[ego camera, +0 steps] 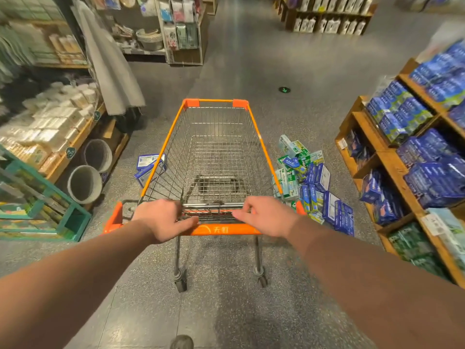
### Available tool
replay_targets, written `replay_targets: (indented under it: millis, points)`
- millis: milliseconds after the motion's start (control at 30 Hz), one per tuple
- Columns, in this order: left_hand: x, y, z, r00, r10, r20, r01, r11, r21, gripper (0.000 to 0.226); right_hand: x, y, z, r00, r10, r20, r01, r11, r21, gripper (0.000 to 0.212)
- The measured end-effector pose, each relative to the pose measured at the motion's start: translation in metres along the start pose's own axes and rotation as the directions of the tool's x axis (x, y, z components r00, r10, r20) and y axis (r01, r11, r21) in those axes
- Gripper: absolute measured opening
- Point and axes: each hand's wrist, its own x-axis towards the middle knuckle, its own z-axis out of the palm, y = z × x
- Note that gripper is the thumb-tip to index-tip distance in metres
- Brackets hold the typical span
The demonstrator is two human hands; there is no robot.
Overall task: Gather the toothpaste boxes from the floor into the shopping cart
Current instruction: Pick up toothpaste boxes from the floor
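Shopping cart [216, 100], wire basket with orange trim, stands mid-aisle on speckled floor [226, 311], head view. Left grip [163, 220] lies palm-down over orange handle [221, 229], thumb stretched along the bar, fingers loose, not clamped. Right grip [266, 216] rests at the handle's right end, fingers extended leftward, likewise relaxed; both are motion-blurred. Toothpaste boxes [309, 182], blue and green, are heaped on the floor against the cart's right side. Two blue boxes [149, 165] lie on the floor by its left side. Wooden shelves [392, 159] with blue packs stand right. Woven baskets [84, 183] sit left.
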Motion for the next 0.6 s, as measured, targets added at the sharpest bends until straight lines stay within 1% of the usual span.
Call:
replay_targets:
  millis: [100,200,300,400,500,600]
  points:
    - [0.02,0.033,-0.034,0.996,0.069,-0.054,-0.069,0.998,-0.009,0.083,-0.005,0.002,-0.031,0.996,0.007,-0.085,-0.008,1.0,-0.018,0.048]
    - [0.045,0.075,-0.066,0.989,0.137,-0.061,-0.137,0.99,-0.006,0.075,-0.017,0.02,-0.065,0.986,0.042,-0.164,-0.048,0.998,-0.03,0.046]
    - [0.068,0.118,-0.089,0.972,0.222,-0.08,-0.222,0.975,0.006,0.087,-0.037,0.052,-0.097,0.967,0.091,-0.239,-0.1,0.995,-0.028,0.044]
    - [0.092,0.167,-0.107,0.953,0.282,-0.111,-0.284,0.959,-0.003,0.084,-0.057,0.096,-0.12,0.949,0.176,-0.263,-0.175,0.984,0.029,0.047]
    - [0.117,0.223,-0.121,0.933,0.337,-0.128,-0.338,0.941,0.02,0.092,-0.071,0.149,-0.139,0.935,0.222,-0.276,-0.226,0.974,0.016,0.058]
    - [0.148,0.283,-0.129,0.922,0.368,-0.122,-0.363,0.93,0.06,0.093,-0.075,0.211,-0.161,0.933,0.233,-0.274,-0.251,0.968,-0.031,0.067]
